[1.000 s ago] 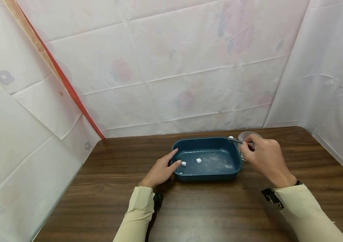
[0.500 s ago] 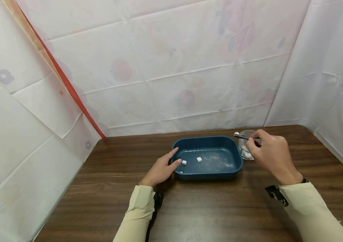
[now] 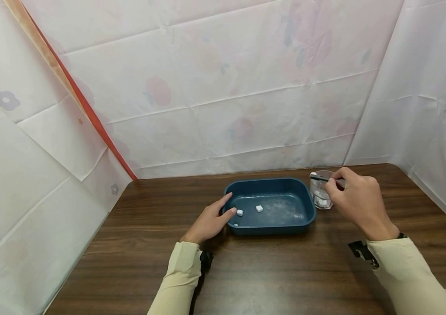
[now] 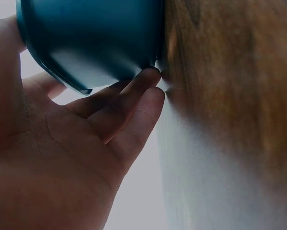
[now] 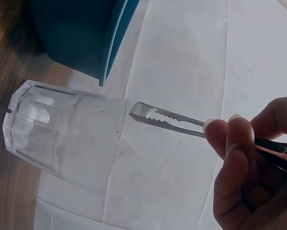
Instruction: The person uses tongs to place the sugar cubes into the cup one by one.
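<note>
- Tray [image 3: 278, 229], blue, rectangular, high-walled: set upright on the table [image 3: 278, 271], which is finished in dark wood grain.
- White cubes [image 3: 259, 209], in the tray: two are seen whole on its floor, in the left half; a third is partly hidden by its near wall, close to the left corner.
- Left hand [image 3: 208, 220]: placed at the tray's left end, the thumb and forefinger laid nearly straight over the rim, the other fingers rested loosely along the outer wall; no clenched grip is shown.
- Glass [image 5: 86, 134], clear: stood upright just beside the tray's right end, toward the far corner; more cubes [image 3: 322, 202] are contained at its bottom.
- Right hand [image 3: 358, 197]: held to the right of the tray, the tongs [image 3: 320, 178] being pinched between thumb and fingers.
- Lifted cube [image 3: 312, 174], white: clasped in the tongs' toothed tips, beyond the tray's right end, at the glass's mouth; whether the rim is crossed cannot be told.
- Sheet [image 3: 215, 87], white, faintly fruit-patterned: hung behind the tray.
</note>
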`<state>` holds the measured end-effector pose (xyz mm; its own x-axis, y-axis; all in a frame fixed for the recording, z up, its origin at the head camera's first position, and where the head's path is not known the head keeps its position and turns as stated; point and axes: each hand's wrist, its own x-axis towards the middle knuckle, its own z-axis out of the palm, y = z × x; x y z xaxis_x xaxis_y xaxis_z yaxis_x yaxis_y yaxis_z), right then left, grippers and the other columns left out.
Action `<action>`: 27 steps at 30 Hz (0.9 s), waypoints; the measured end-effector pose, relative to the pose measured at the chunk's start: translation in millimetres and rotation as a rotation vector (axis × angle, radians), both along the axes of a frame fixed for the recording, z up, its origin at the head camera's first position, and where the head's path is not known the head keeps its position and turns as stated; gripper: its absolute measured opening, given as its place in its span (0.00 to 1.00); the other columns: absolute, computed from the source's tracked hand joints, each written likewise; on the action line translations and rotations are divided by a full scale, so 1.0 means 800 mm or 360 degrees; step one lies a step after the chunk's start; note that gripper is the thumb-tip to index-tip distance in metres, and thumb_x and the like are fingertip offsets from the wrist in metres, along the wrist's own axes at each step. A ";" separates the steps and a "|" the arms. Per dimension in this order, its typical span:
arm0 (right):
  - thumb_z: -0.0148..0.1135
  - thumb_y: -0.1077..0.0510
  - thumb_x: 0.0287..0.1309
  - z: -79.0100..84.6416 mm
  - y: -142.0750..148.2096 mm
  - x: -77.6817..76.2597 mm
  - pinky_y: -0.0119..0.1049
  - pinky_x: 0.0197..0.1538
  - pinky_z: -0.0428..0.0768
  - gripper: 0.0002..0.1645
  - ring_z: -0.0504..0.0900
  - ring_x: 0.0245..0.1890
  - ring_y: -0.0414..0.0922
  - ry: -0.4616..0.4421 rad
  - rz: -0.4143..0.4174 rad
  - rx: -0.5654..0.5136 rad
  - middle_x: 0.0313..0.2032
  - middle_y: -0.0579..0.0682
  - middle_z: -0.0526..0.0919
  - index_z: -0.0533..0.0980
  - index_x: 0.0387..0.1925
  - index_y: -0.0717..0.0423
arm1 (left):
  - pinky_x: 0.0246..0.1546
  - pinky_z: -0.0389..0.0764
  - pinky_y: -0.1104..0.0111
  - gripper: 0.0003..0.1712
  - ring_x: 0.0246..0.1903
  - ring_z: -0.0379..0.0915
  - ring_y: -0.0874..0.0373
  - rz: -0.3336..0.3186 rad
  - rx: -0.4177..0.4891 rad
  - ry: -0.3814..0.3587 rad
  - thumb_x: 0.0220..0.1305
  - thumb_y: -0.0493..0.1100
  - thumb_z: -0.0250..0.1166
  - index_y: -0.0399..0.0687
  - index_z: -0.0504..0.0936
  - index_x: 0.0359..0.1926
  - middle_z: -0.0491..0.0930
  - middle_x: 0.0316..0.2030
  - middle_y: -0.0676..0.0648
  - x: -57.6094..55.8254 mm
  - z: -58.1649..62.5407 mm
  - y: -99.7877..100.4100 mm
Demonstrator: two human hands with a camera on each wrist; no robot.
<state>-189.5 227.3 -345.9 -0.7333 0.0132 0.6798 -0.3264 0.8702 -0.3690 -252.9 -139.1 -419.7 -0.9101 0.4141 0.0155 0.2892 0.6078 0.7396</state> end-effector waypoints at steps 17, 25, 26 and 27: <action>0.58 0.63 0.59 0.000 0.008 -0.001 0.36 0.18 0.64 0.08 0.66 0.13 0.42 -0.0096 -0.0037 -0.0049 0.20 0.53 0.80 0.80 0.32 0.64 | 0.68 0.62 0.49 0.38 0.72 0.57 0.50 -0.0001 -0.0009 0.0035 0.75 0.61 0.55 0.55 0.58 0.78 0.61 0.73 0.47 0.001 -0.001 -0.001; 0.57 0.63 0.59 -0.003 0.012 -0.003 0.35 0.16 0.63 0.08 0.65 0.12 0.42 -0.0109 -0.0042 -0.0052 0.19 0.52 0.79 0.80 0.32 0.65 | 0.68 0.63 0.48 0.39 0.72 0.57 0.49 -0.0012 0.0000 0.0032 0.75 0.62 0.54 0.55 0.58 0.79 0.61 0.74 0.46 0.000 0.000 -0.001; 0.57 0.63 0.59 -0.003 0.012 -0.004 0.35 0.16 0.62 0.08 0.65 0.12 0.42 -0.0106 -0.0041 -0.0053 0.18 0.52 0.79 0.80 0.32 0.65 | 0.68 0.63 0.48 0.39 0.72 0.57 0.50 -0.0007 -0.0004 0.0024 0.74 0.62 0.54 0.56 0.57 0.79 0.61 0.74 0.47 0.000 0.000 -0.001; 0.57 0.63 0.59 -0.003 0.013 -0.004 0.35 0.16 0.62 0.08 0.65 0.12 0.42 -0.0107 -0.0040 -0.0055 0.18 0.51 0.78 0.80 0.32 0.65 | 0.68 0.63 0.48 0.39 0.72 0.57 0.50 -0.0006 -0.0001 0.0021 0.74 0.62 0.54 0.56 0.57 0.79 0.61 0.74 0.47 0.000 0.000 -0.001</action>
